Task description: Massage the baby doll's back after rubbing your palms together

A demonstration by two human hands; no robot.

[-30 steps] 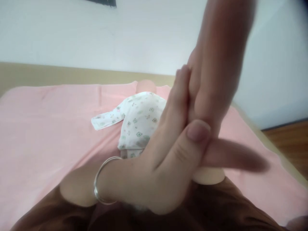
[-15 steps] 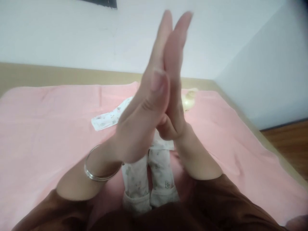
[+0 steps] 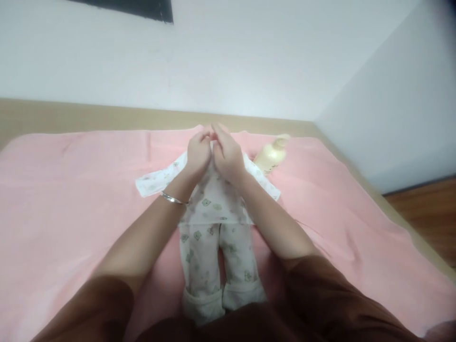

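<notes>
Starting at the left, the left hand [image 3: 198,153], with a bracelet [image 3: 173,198] on its wrist, is over the upper part of the shirt [image 3: 213,202]. Its fingers are curled and drawn close together; whether they pinch anything I cannot tell. The doll, as it seems to be, lies face-end away from the person, its head mostly behind the hands, with the trousers [image 3: 203,266] reaching back toward the wearer. The right hand [image 3: 230,156] mirrors the left, fingers bent inward, the two sets of tips meeting or nearly so; their grip, if any, is hidden.

For good handling here, I would keep both wrists low and level, press lightly and evenly from each side, and watch that the bracelet does not catch the shirt.

As for room, the pink cloth [image 3: 71,199] spreads wide on the left, past the outstretched sleeve [image 3: 153,183], so that elbow can swing freely. Ahead, a strip of bare surface [image 3: 71,111] meets the wall [image 3: 249,61], which limits forward reach. On the right, the bottle [image 3: 270,157] is just beside the other sleeve [image 3: 268,183] and could be knocked; farther out, the surface ends above the floor [image 3: 423,209].
</notes>
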